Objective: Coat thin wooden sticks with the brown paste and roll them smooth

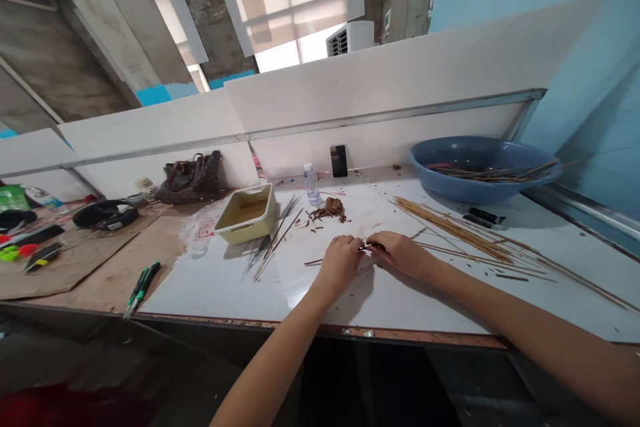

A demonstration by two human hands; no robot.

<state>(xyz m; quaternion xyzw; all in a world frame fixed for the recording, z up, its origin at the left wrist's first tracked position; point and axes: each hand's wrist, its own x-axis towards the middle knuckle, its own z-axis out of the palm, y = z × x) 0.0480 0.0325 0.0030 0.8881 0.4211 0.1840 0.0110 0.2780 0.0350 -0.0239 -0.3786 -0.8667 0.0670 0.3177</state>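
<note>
One left hand (344,255) and one right hand (399,253) pinch a thin dark strip (369,248); beyond their fingers sits a crumbly brown lump (333,207), rightward a bundle of slender tan sticks (450,228).

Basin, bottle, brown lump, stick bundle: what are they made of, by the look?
Basin: likely plastic; smooth, slight sheen, even blue.
Bottle: probably clear plastic; see-through sides, though glass isn't ruled out.
Brown lump: maybe clay or dough; matte-looking, uneven, crumbs around it.
Stick bundle: likely bamboo or wood; thin, straight, tan; finish too small to tell.

Stick bundle (453,229) before basin (470,192), bottle (312,188) between tub (245,233) and phone (339,161)
</note>
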